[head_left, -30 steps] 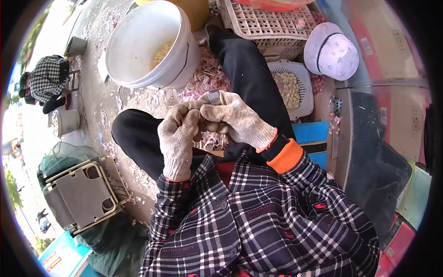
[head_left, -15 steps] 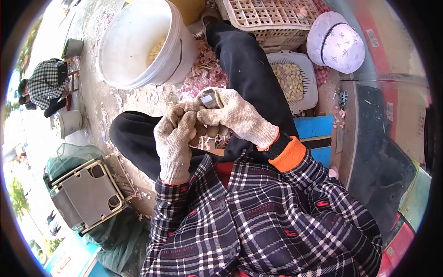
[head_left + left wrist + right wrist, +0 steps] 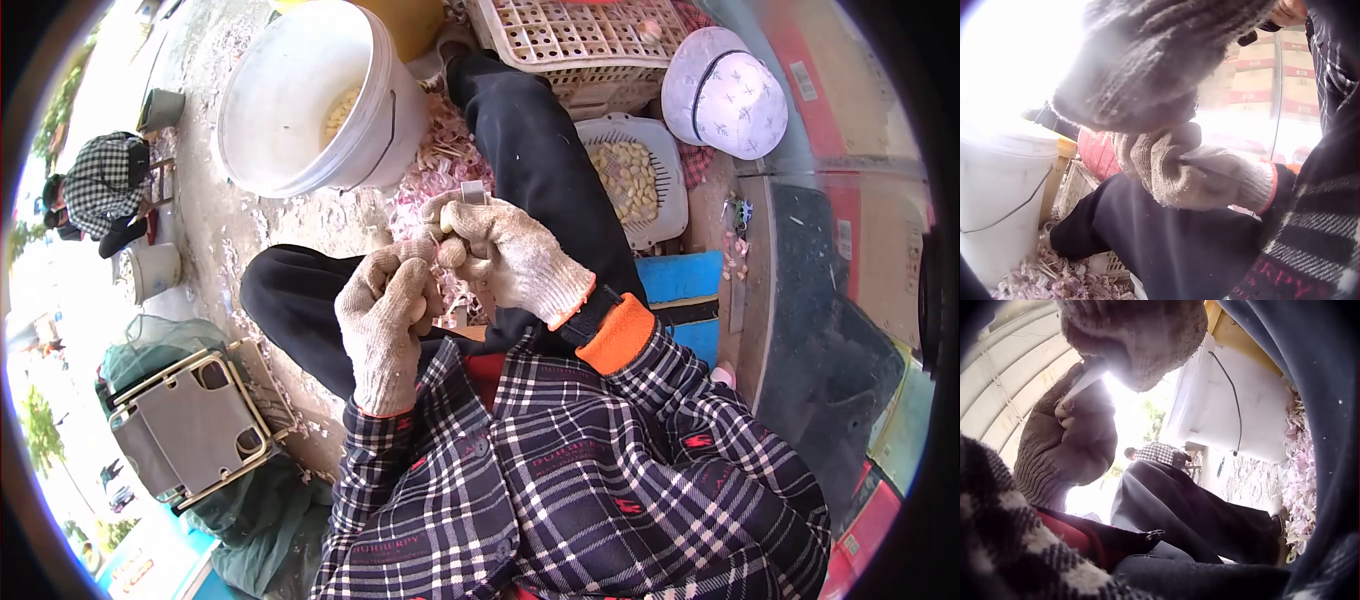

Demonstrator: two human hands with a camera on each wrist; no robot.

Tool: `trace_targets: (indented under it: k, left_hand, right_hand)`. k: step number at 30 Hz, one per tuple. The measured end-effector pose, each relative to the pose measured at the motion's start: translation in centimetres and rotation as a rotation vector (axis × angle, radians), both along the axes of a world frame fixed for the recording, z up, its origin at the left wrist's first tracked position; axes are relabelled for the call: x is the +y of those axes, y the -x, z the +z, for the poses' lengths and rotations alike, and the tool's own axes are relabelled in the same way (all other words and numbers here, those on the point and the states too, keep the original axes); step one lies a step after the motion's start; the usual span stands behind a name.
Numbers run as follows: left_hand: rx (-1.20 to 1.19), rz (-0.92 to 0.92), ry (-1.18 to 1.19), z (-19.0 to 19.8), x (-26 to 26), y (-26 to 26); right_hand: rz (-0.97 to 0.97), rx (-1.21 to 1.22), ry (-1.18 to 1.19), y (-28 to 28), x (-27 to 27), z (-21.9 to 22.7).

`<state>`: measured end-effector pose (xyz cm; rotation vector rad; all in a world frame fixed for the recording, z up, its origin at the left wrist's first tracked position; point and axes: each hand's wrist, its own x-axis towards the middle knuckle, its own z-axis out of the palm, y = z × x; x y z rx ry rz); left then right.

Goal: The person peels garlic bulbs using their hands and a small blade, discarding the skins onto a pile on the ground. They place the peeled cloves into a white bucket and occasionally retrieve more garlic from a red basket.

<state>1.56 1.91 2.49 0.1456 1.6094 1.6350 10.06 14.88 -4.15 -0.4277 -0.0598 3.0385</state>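
Note:
Both hands wear knitted off-white gloves and meet close together above the lap. My left hand has its fingers curled over garlic cloves, partly hidden in the palm. To its right, my right hand pinches a pale yellowish garlic clove between thumb and fingers; only a small part shows. A grey metal piece sits on the right index finger. In the left wrist view the left glove hangs in front of the curled right one.
A white bucket holding peeled cloves stands ahead, beside pinkish garlic skins. At the right are a white basket of cloves, a plastic crate and a hat. A folding chair stands left; another person sits farther off.
The hands were together and have drawn slightly apart, the right one turning so that its pinched clove shows. The left hand has dropped a little toward the body.

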Motion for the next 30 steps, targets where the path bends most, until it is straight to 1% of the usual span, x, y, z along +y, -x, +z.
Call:
trace_targets:
  k: [2, 3, 5, 6, 7, 9, 11, 13, 14, 15, 17, 19, 20, 21, 23, 24, 25, 27, 28, 29, 30]
  left_hand:
    - [0.019, 0.087, -0.008, -0.3, -0.2, 0.1]
    - [0.021, 0.086, -0.008, -0.7, -0.3, 0.4]
    - [0.102, 0.045, 0.017, -1.0, -0.4, 1.1]
    - [0.114, 0.03, 0.014, -0.6, -0.1, 0.8]
    - [0.115, 0.034, 0.017, -0.5, 0.3, 0.7]
    - [0.093, 0.089, -0.055, -0.3, 1.0, 0.5]
    - [0.111, 0.064, -0.049, -0.2, 0.9, 0.6]
    - [0.196, -0.062, 0.051, 0.2, 1.4, 0.5]
    - [0.184, -0.046, 0.069, -0.1, 1.5, 0.5]
    - [0.229, -0.042, 0.061, -0.9, 1.3, 0.7]
    - [0.179, -0.01, 0.063, -0.6, 1.4, 0.5]
    - [0.187, -0.038, 0.051, -0.8, 1.7, 0.3]
    - [0.155, -0.021, 0.032, -1.2, 1.8, 0.3]
    - [0.158, -0.006, 0.07, -1.5, 2.2, 0.2]
    - [0.245, -0.051, 0.082, -2.4, 2.8, 0.5]
    - [0.197, -0.075, 0.011, -2.3, 3.0, 0.7]
    - [0.198, -0.081, 0.005, -2.3, 3.2, 0.8]
    - [0.013, -0.049, -0.047, -0.5, 3.7, 0.1]
    - [0.013, -0.051, -0.029, -0.4, 4.2, 0.0]
    - [0.022, -0.044, -0.028, -0.6, 4.6, 0.1]
    - [-0.095, -0.017, -0.067, -1.0, 4.9, 0.3]
  right_hand:
    - [-0.058, -0.023, -0.051, -0.4, 0.4, 0.8]
    - [-0.058, -0.021, -0.051, -0.4, 0.5, 0.7]
    - [-0.075, 0.042, -0.229, -0.4, 0.5, 0.7]
    - [-0.087, -0.004, -0.314, -0.2, 0.3, 0.9]
    - [-0.083, -0.003, -0.311, -0.2, 0.2, 1.2]
    - [-0.043, -0.123, -0.359, -0.1, 0.0, 2.0]
    - [-0.082, -0.166, -0.389, 0.0, -0.5, 1.9]
    - [-0.066, -0.123, -0.451, -0.5, -0.1, 1.8]
    - [-0.085, -0.156, -0.46, -0.5, -0.2, 1.6]
    - [-0.115, -0.197, -0.549, -0.3, -0.5, 0.9]
    - [-0.105, -0.15, -0.408, -0.8, -0.1, 1.4]
    - [-0.096, -0.227, -0.477, -1.2, 0.4, 1.3]
    - [-0.131, -0.231, -0.536, -1.3, 0.6, 1.6]
    - [-0.14, -0.227, -0.541, -1.5, 0.5, 1.8]
    - [-0.108, -0.348, -0.754, -1.4, 0.7, 2.3]
    - [-0.123, -0.416, -0.787, -1.3, 0.7, 2.6]
    - [-0.131, -0.418, -0.791, -1.3, 1.2, 2.6]
    - [-0.293, -0.207, -0.438, -2.2, 1.9, 2.9]
    - [-0.322, -0.289, -0.405, -3.1, 3.0, 3.6]
    - [-0.396, -0.239, -0.418, -4.0, 4.0, 3.4]
    - [-0.488, -0.339, -0.449, -5.1, 5.1, 3.6]
